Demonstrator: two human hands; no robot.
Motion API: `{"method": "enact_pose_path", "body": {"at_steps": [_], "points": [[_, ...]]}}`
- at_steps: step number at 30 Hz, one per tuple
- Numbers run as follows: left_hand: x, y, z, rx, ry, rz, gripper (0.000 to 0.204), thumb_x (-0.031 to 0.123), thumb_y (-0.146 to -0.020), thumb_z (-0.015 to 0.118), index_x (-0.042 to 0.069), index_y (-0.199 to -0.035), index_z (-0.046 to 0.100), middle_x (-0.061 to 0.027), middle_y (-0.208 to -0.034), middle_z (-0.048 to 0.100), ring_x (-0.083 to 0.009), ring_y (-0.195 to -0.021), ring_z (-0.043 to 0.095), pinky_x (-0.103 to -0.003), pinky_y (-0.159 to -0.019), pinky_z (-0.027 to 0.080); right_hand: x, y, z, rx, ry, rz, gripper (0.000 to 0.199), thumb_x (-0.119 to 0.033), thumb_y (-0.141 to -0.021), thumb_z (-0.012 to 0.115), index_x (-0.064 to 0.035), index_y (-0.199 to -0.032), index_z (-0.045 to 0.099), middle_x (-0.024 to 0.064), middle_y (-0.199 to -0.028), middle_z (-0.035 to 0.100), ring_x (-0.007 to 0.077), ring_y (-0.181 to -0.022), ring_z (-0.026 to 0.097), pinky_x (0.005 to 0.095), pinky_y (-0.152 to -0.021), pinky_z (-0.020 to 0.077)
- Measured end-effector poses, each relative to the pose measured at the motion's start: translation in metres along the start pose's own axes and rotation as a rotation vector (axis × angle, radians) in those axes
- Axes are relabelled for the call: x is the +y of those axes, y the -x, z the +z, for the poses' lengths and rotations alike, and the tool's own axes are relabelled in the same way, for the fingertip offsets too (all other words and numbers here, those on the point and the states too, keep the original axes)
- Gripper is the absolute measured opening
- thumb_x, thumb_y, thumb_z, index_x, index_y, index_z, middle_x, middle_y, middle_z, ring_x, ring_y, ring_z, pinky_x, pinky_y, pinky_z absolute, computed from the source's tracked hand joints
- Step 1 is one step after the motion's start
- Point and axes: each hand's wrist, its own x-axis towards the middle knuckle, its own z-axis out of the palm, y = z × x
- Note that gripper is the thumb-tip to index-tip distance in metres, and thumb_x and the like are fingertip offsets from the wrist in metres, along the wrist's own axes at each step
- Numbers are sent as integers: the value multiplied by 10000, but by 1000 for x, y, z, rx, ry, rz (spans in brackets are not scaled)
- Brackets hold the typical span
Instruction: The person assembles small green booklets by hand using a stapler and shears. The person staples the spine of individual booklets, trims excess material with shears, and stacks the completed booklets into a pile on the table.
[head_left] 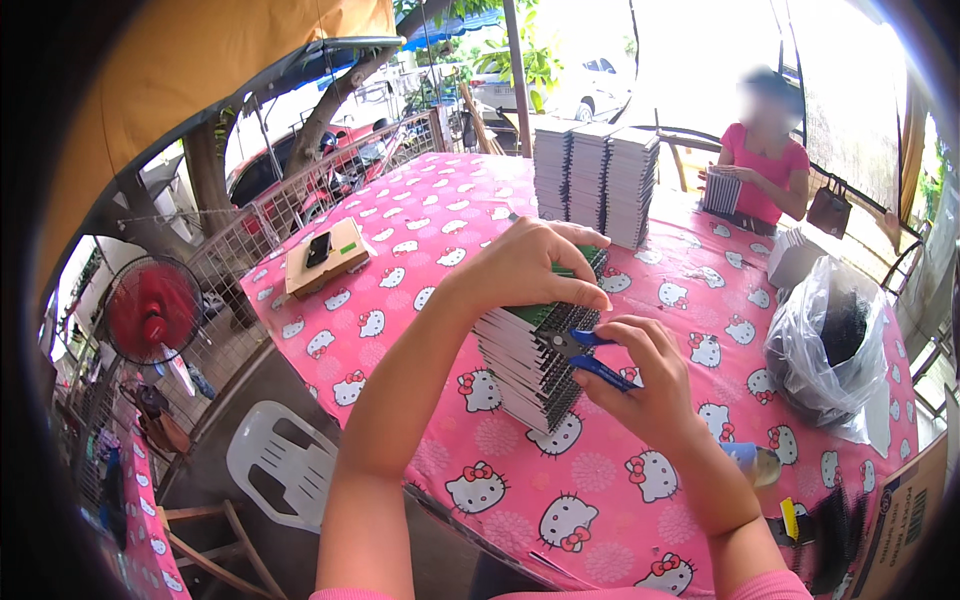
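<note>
A stack of spiral notebooks [520, 365] with white page edges, black coil bindings and a green cover on top stands in front of me. My left hand [535, 265] rests over the top of this stack, its thumb and fingers curled around the top notebook [527, 313] near the coil. My right hand [645, 375] is closed on a pair of blue-handled cutting pliers [597, 362]. The pliers' metal jaws lie against the black coil at the near corner of the top notebook. Whether the jaws bite the wire is too small to tell.
Taller notebook stacks [597, 180] stand behind. A clear plastic bag [825, 340] of black coils sits at the right, above a cardboard box [905, 520]. A phone [319, 249] lies on a flat carton [330, 265]. Across the pink table [520, 500], a person [765, 160] holds a notebook.
</note>
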Motion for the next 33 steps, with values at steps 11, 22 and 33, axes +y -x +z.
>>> {"method": "enact_pose_path", "body": {"at_steps": [11,22,33], "points": [[-5,1,-2,-111,-71,115,219,328,-745,771,118,-804,775,-169,-1389,500,-330,-1284,471,-382,-1039,378,17,9,10,-146,-452,265,410,-266,-806,761,-16,-1090,604,89,-932,666,214,-778,643,320,-704,509],[-15,-6,10,-140,-171,106,529,633,-805,609,134,-728,765,-114,-1452,441,-343,-1391,310,-520,-1121,219,37,-9,-13,-647,-1263,986,371,-298,-844,738,17,-1014,639,95,-906,693,159,-747,673,270,-653,528],[-10,-5,5,-215,-236,62,556,679,-820,550,180,-715,773,-77,-1473,420,-321,-1401,287,-563,-1116,183,17,9,10,-118,-232,145,410,-284,-818,756,3,-1075,614,120,-857,681,186,-696,638,299,-650,523]]}}
